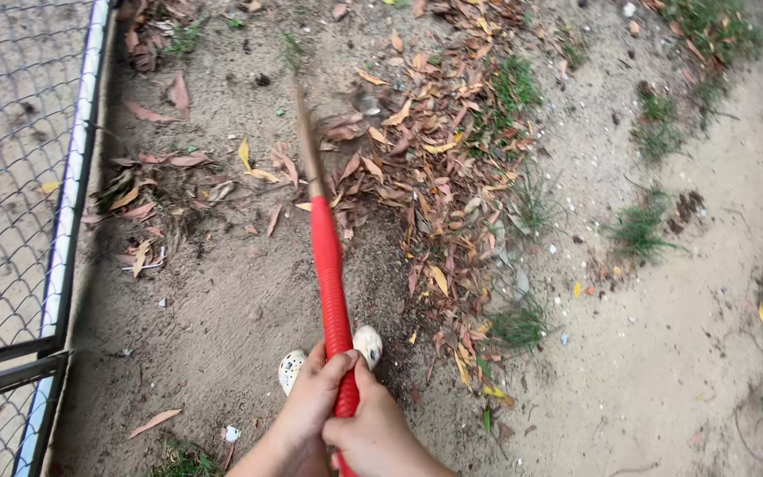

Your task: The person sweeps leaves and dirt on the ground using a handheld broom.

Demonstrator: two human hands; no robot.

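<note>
Both my hands grip one long tool by its ribbed red handle [330,281]. My left hand [308,405] wraps the handle from the left, and my right hand [373,433] clasps it just below. Beyond the red grip a brown wooden shaft [307,146] reaches away over the dirt, blurred; its far end cannot be made out. A heap of dry brown and yellow leaves [434,150] lies to the right of the shaft. My white shoes [366,343] show under my hands.
A chain-link fence with a white bottom rail [68,203] runs along the left edge. Scattered leaves [147,190] lie near it. Grass tufts [642,225] dot the sandy ground on the right.
</note>
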